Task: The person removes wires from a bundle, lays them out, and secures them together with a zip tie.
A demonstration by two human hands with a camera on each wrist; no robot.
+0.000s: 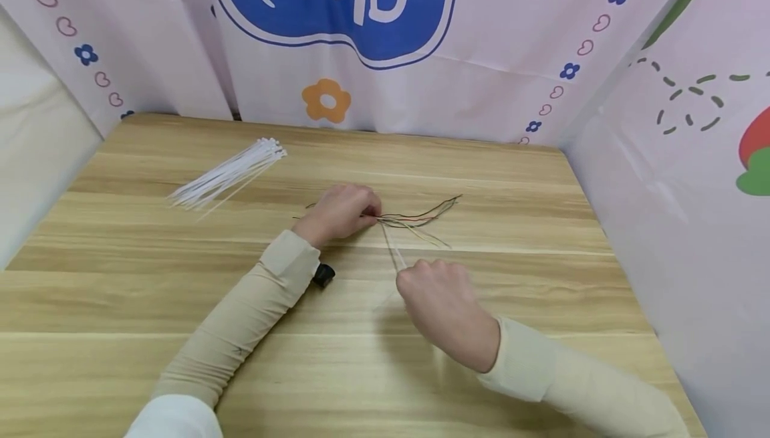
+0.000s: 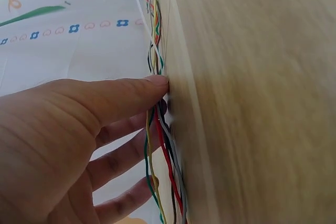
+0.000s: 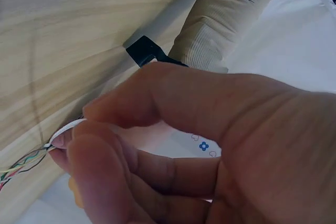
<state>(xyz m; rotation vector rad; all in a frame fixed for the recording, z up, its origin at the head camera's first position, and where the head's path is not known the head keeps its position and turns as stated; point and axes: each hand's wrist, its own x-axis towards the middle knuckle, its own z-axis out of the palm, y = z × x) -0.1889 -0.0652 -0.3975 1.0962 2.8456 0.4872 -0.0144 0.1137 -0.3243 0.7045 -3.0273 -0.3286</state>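
A bundle of thin coloured wires (image 1: 426,219), with red, green, yellow, grey and dark strands, lies on the wooden table. My left hand (image 1: 343,210) pinches the bundle near its middle; in the left wrist view the thumb presses on the wires (image 2: 170,158) and the other fingers are spread behind. A white cable tie (image 1: 392,245) runs from the bundle toward my right hand (image 1: 442,304). Between thumb and curled forefinger the right hand pinches this cable tie (image 3: 68,126), seen in the right wrist view. Left fingertips partly hide where tie and wires meet.
A pile of white cable ties (image 1: 231,174) lies at the back left of the table (image 1: 511,224). Under the left wrist shows a small black object (image 1: 323,275). A printed cloth (image 1: 385,97) hangs along the table's back edge, with pale cloth at both sides.
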